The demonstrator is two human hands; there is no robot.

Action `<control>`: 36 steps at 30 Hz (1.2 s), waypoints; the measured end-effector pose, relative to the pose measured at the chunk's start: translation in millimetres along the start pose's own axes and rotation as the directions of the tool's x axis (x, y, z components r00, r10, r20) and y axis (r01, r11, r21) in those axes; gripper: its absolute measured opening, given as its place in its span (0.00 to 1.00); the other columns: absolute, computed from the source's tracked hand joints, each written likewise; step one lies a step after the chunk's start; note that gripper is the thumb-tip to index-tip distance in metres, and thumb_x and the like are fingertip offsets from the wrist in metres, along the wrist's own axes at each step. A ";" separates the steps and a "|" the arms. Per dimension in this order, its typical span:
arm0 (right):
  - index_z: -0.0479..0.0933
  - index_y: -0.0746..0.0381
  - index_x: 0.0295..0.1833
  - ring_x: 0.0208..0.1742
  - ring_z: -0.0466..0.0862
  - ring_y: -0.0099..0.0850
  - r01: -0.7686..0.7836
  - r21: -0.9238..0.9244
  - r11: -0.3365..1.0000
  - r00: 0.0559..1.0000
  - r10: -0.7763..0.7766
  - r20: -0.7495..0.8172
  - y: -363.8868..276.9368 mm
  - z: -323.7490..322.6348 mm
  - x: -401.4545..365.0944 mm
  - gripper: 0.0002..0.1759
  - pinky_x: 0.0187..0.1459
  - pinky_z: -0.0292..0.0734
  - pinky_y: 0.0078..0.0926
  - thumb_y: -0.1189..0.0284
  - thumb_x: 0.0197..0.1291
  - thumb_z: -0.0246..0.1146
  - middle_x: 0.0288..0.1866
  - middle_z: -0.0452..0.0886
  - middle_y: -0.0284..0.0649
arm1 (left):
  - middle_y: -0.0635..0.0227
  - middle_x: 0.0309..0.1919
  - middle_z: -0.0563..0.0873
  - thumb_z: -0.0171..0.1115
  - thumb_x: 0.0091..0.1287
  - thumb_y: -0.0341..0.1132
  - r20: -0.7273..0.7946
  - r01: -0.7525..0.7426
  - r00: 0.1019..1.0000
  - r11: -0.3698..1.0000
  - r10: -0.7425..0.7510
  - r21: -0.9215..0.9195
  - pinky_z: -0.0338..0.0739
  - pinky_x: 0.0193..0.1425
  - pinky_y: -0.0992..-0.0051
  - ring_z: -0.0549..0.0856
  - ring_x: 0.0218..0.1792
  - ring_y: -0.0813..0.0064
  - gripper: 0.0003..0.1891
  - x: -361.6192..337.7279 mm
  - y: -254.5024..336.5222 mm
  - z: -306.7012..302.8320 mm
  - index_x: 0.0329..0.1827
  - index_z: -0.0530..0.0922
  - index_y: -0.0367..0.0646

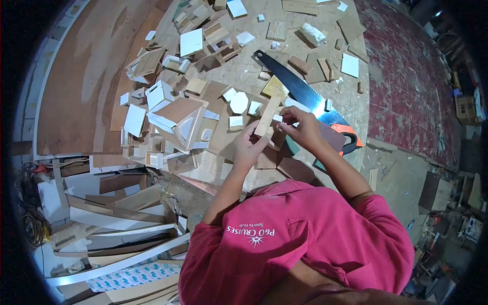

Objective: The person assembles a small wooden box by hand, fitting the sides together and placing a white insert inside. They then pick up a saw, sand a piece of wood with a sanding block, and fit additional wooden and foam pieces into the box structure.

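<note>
My left hand point(247, 146) is closed around the lower end of a short, pale wooden strip point(268, 116), which points away from me over the bench. Close to the strip's right side, my right hand point(303, 128) has its thumb and fingertips pinched together. Whatever they may hold is too small to make out. A small white-faced block point(277, 118) shows between the strip and my right fingertips. Just left of the strip are several white-faced pieces, among them an octagonal one point(238, 102). A handsaw point(295, 84) with an orange and black handle lies beyond my right hand.
Small wooden boxes and frames point(178, 122) are heaped on the left of the bench point(239, 71). Offcuts and a clear plastic bag point(312, 34) lie toward the far side. Long boards point(127, 218) are stacked at lower left. A reddish panel point(401, 81) extends on the right.
</note>
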State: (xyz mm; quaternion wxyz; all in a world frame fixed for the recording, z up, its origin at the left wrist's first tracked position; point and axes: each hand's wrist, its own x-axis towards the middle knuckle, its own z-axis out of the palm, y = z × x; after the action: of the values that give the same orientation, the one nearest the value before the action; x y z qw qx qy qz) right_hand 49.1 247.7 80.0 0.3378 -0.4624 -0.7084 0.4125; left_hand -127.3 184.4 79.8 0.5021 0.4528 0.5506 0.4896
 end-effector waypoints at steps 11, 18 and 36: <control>0.77 0.62 0.40 0.36 0.82 0.41 0.133 -0.055 0.990 0.991 -0.132 0.021 -2.7 14.6 -2.2 0.13 0.36 0.79 0.30 0.75 0.45 0.66 0.37 0.80 0.44 | 0.68 0.35 0.84 0.60 0.62 0.35 0.116 0.372 0.927 0.917 -0.357 -0.148 0.75 0.39 0.81 0.81 0.34 0.84 0.12 29.6 7.6 -11.4 0.44 0.78 0.35; 0.78 0.64 0.38 0.33 0.83 0.37 0.126 -0.034 0.991 0.991 -0.127 -0.032 -3.5 13.5 -3.6 0.12 0.34 0.78 0.29 0.75 0.44 0.66 0.33 0.80 0.45 | 0.66 0.37 0.83 0.59 0.62 0.33 0.240 0.406 0.910 0.848 -0.339 -0.342 0.74 0.45 0.80 0.82 0.38 0.80 0.11 29.5 -0.3 -14.2 0.44 0.76 0.36; 0.81 0.65 0.41 0.31 0.82 0.25 -0.014 0.101 0.995 0.999 0.019 -0.044 10.3 4.8 -9.0 0.13 0.33 0.78 0.22 0.76 0.46 0.67 0.34 0.82 0.40 | 0.65 0.40 0.82 0.56 0.65 0.32 0.328 0.430 0.889 0.827 -0.318 -0.363 0.75 0.49 0.77 0.82 0.40 0.78 0.12 24.2 3.9 -1.2 0.48 0.74 0.36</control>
State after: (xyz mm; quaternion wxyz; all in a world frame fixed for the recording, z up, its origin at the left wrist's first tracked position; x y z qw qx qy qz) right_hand 52.0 240.4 67.8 0.3731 -0.4598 -0.6752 0.4399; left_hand -130.6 208.7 81.1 0.7414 0.2730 0.4400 0.4269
